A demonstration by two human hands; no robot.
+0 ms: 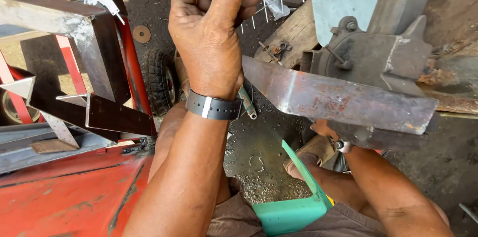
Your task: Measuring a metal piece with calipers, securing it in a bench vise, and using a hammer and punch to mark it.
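Rusted steel plate (338, 100) extends from centre frame toward the right, one end clamped in a dark bench vise (378, 53); a pale weld seam crosses it near its left end. Left hand (211, 28) is raised above the plate's free end, fingers curled into a fist around a slim grey object of which only a short part shows at the top edge; its kind cannot be told. A black wrist strap (213, 108) sits on that arm. Right hand is under the plate and mostly hidden; only the forearm (393, 192) shows, so its grip cannot be told. A green stool (294, 207) stands between the person's legs. Red-painted metal frame (74, 192) and dark angle irons (94, 112) lie at left, near a small rubber wheel (159, 77).
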